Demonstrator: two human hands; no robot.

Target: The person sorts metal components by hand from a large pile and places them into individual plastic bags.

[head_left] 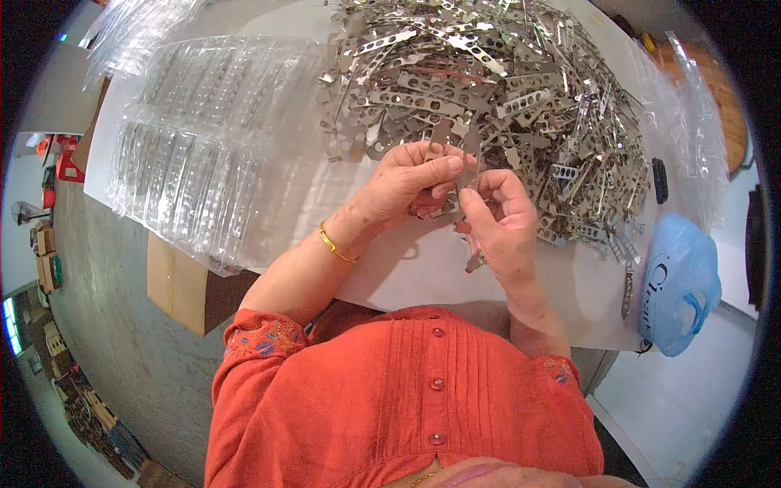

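My left hand [411, 180] and my right hand [503, 221] meet in front of my chest, above the table's near side. Between them is a thin metal strip [469, 163], with the fingers of both hands pinched on it. More metal shows under my left fingers and below my right hand, but the number of pieces cannot be made out. Just beyond my hands rises a large heap of flat silvery metal strips [521, 102], many with rows of round holes. My palms and some fingertips are hidden from view.
Clear plastic trays [183, 175] with long moulded slots lie on the left of the white table [390, 272]. More clear plastic [687, 138] is at the right. A blue plastic bag [679, 285] sits by the right edge, near a black object [660, 180]. A cardboard box [183, 281] stands below the left edge.
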